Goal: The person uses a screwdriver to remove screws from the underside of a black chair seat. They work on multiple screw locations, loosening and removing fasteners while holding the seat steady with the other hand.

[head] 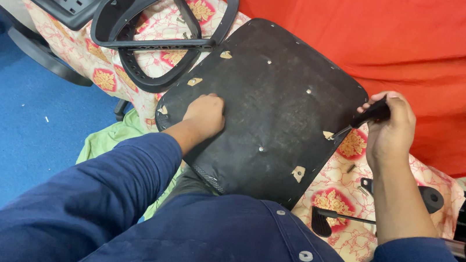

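The left hand (204, 116) pressed, fingers curled, on the seat base (262, 108); the right hand (390, 128) gripped a screwdriver (363, 116) at its edge, best kept square.

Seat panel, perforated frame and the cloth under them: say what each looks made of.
Seat panel: a stiff board, likely wood or fibreboard, covered in dull, dusty black fabric; metal studs and tan patches show through it. Perforated frame: moulded black plastic by its smooth semi-matt surface and regular holes. Cloth: thin woven fabric, cream with red and gold print, creased. The left hand rests on the panel.
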